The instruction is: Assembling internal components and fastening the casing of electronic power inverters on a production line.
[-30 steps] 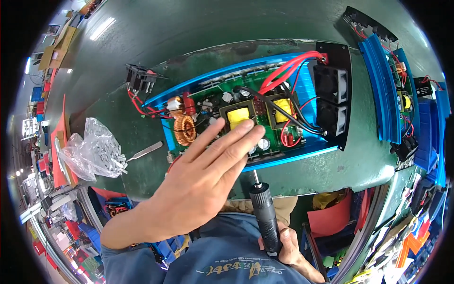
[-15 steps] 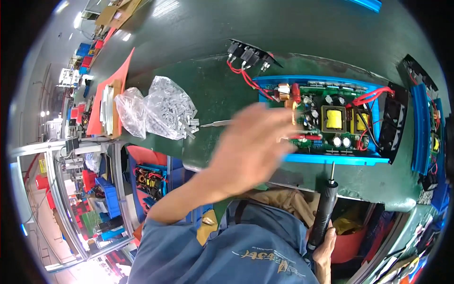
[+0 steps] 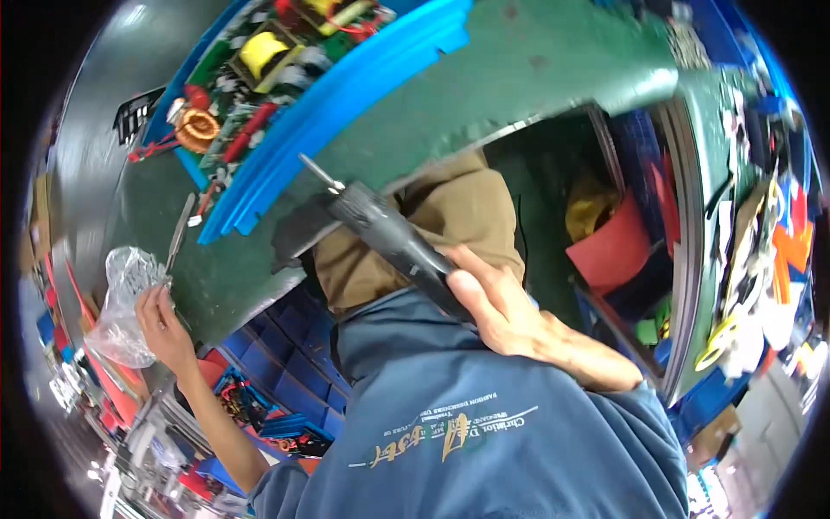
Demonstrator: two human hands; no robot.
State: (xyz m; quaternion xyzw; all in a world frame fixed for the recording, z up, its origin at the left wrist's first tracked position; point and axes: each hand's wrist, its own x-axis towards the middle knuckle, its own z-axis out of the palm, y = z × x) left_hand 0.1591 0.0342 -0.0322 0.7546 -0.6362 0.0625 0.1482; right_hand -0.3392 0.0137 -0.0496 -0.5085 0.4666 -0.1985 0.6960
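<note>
At the edge of a clear plastic bag [image 3: 121, 333], my left hand [image 3: 162, 329] reaches with fingers spread and slightly curled; no held part shows. Small grey pieces show through the bag, blurred. My right hand [image 3: 497, 303] is wrapped round a black electric screwdriver [image 3: 393, 242], whose bit points up and left at a blue metal housing [image 3: 346, 108]. Inside the housing lies a green circuit board with a yellow-wrapped transformer [image 3: 264, 54], a copper coil [image 3: 197, 130] and a red component [image 3: 249, 131]. A thin metal tool [image 3: 179, 232] lies between housing and bag.
The green tabletop [image 3: 553, 60] ends in a worn edge in front of my lap. A black end panel [image 3: 134, 117] on red wires lies beyond the housing. Below the table are blue bins [image 3: 281, 359] and another blue-cased board [image 3: 246, 402]. Mixed items hang at right.
The view has swung, so the bench appears turned. My left hand has left the board and reached the bag. The screwdriver stays in my right hand, now tilted left.
</note>
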